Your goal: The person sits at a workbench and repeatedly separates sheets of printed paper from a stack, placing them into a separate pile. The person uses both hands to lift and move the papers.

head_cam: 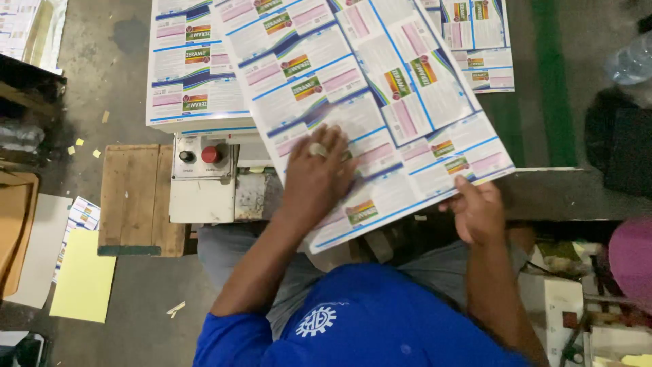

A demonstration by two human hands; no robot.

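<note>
- Pressing my left hand [318, 178] flat, fingers spread, on the big printed sheet [370, 102].
- My right hand [477, 212] pinches its near edge.
- It tilts over the stack [193, 75], beside the control box [202, 178].

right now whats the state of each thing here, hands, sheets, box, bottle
left hand: flat, palm down on the tilted printed sheet
right hand: gripping that sheet's near edge
tilted printed sheet: skewed, lying over the stack
stack of printed sheets: squared, lying flat
red button: on the control box, pressed or not unclear
plastic bottle: lying on its side
</note>
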